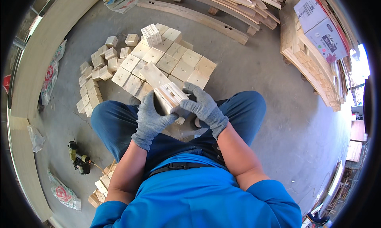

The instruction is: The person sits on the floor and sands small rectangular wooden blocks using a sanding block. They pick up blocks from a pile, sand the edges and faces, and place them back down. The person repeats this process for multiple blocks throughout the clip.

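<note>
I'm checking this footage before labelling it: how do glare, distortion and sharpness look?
Head view: glare blows out the right edge beside the carton; head view: the long board at left bows with the fisheye, and the corners go black; head view: the left hand, right hand and wooden block look reasonably sharp, without obvious motion blur.

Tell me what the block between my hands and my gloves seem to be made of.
Block: bare, unpainted wood, possibly laminated, given its striped, layered face.
Gloves: matte grey knit fabric, judging by their soft creases; fibre unclear.
</note>
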The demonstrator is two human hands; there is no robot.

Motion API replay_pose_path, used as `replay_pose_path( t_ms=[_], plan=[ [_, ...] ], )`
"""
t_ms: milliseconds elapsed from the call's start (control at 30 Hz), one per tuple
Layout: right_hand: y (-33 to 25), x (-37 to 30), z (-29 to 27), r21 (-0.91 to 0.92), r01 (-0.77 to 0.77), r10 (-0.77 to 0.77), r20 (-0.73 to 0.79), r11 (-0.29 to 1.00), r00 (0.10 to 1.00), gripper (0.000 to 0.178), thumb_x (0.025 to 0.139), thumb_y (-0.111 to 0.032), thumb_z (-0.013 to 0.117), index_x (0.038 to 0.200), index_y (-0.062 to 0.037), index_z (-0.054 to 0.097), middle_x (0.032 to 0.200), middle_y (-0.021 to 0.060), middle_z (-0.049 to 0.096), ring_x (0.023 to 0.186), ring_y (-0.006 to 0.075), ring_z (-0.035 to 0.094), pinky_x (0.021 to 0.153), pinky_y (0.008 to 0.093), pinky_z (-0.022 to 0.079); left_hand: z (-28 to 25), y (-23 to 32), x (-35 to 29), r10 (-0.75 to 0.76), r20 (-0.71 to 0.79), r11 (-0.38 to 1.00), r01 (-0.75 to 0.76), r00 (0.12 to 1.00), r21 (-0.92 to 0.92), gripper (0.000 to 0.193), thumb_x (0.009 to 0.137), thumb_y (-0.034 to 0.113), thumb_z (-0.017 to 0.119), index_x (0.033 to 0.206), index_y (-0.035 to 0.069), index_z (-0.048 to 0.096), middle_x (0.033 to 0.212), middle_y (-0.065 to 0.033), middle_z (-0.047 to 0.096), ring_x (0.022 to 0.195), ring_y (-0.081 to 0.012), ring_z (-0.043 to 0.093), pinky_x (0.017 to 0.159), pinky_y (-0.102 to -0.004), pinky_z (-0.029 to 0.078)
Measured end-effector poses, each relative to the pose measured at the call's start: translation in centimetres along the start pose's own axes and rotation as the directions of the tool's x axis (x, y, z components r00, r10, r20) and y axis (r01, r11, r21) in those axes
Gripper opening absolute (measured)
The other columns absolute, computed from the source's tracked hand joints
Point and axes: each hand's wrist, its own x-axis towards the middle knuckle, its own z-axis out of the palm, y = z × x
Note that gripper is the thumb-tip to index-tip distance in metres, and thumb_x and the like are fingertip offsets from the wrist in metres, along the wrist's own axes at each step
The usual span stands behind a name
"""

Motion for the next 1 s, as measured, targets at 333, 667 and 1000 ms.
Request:
replay_pose_path(
  t_ms=[333,667,1000],
  plan=[
    [-2.9,-0.5,1.9,-0.516,0.049,-0.115,-0.096,0.855,0.989,0.095,0.082,-0.047,0.093,0.153,0.0014,0.054,0.141,0.0276,0.064,0.132,0.0413,0.063,0.115,0.0459,0.049,0.4,2.2,1.5,0.227,0.115,0.892,-0.254,0.967,0.373,0.107,0.067,0.047,0.095,0.149,-0.003,0.048,0.135,-0.0257,0.061,0.125,-0.0433,0.060,0.107,-0.0530,0.049],
    [-0.6,6.1,-5.1,-0.200,-0.064,-0.015,-0.373,0.978,0.928,0.067,0.094,-0.029,0.088,0.145,0.0050,0.059,0.133,0.0171,0.072,0.120,0.0232,0.069,0.105,0.0381,0.056,-0.8,2.7,9.6,0.293,0.163,0.919,-0.324,0.942,0.223,0.105,0.067,0.039,0.100,0.153,0.005,0.051,0.141,-0.0226,0.060,0.128,-0.0420,0.062,0.109,-0.0499,0.052],
    [-0.5,21.5,-21.5,-0.192,-0.225,0.142,-0.372,0.955,0.917,0.057,0.100,-0.029,0.078,0.143,0.0058,0.063,0.128,0.0134,0.074,0.111,0.0200,0.070,0.104,0.0317,0.052,-3.0,-7.3,15.7,-0.042,0.097,0.998,0.046,0.994,-0.041,0.070,0.082,0.015,0.093,0.142,-0.001,0.062,0.135,-0.0172,0.070,0.124,-0.0275,0.070,0.108,-0.0388,0.055]
  ],
)
